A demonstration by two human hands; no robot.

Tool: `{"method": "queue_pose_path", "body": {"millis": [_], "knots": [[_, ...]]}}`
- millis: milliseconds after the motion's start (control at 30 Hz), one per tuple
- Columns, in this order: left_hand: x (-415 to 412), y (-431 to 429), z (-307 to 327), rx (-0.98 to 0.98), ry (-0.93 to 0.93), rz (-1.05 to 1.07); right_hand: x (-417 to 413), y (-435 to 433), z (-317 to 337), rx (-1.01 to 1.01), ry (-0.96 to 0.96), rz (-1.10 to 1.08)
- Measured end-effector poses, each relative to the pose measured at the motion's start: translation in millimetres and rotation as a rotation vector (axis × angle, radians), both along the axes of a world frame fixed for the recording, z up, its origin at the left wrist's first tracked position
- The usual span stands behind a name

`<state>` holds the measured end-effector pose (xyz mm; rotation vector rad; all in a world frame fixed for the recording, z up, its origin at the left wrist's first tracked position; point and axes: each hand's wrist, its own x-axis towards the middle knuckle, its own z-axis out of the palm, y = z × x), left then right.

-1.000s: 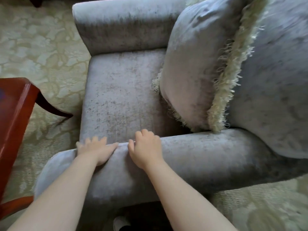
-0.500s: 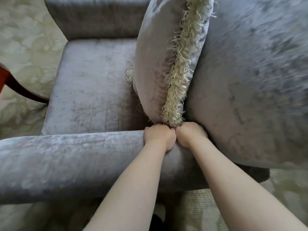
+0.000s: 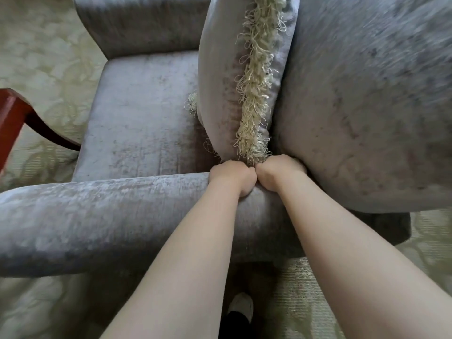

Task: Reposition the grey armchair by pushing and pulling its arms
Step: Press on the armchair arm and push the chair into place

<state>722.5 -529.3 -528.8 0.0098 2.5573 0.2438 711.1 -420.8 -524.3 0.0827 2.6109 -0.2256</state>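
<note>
The grey velvet armchair (image 3: 146,118) stands on the pale patterned carpet (image 3: 36,57), with its near padded arm (image 3: 97,216) right in front of the person. The left hand (image 3: 232,176) and right hand (image 3: 277,173) touch each other at the arm's back end, fingers curled over the top and gripping it. A hard pull from there could swing the chair's front into the red wooden furniture (image 3: 12,113) just beside it. It could also topple the fringed grey cushion (image 3: 220,81) or drag the chair onto the white-toed shoe (image 3: 242,307) below.
</note>
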Motion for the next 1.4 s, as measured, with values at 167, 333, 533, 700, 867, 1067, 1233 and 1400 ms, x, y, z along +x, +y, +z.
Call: {"method": "queue_pose_path", "body": {"millis": [167,333,533,700,867,1067,1233,1400], "knots": [[11.2,-0.5,2.9,-0.032,0.009,-0.074,16.3,0.2,4.2,-0.030,0.025,-0.024],[14.5,-2.0,-2.3,-0.025,0.068,-0.117,19.9,-1.8,-0.4,-0.015,0.045,-0.049],[11.5,-3.4,-9.7,-0.004,0.113,-0.138,16.8,-3.5,-5.8,0.008,0.087,-0.017],[11.5,-2.7,-8.2,0.002,0.123,-0.119,14.4,-4.1,-5.3,0.018,0.053,-0.058],[14.2,-4.0,-2.5,0.021,0.127,-0.111,17.4,-4.4,0.0,0.011,0.046,-0.057],[16.9,-3.9,-0.6,0.040,0.064,-0.055,24.7,-3.7,2.8,0.016,0.042,-0.075],[35.9,-10.6,-2.6,0.041,0.085,-0.102,44.5,-9.7,2.0,0.024,0.040,-0.082],[45.7,-10.2,-1.6,0.020,0.056,-0.168,56.3,-9.1,3.5,0.004,-0.011,-0.094]]}}
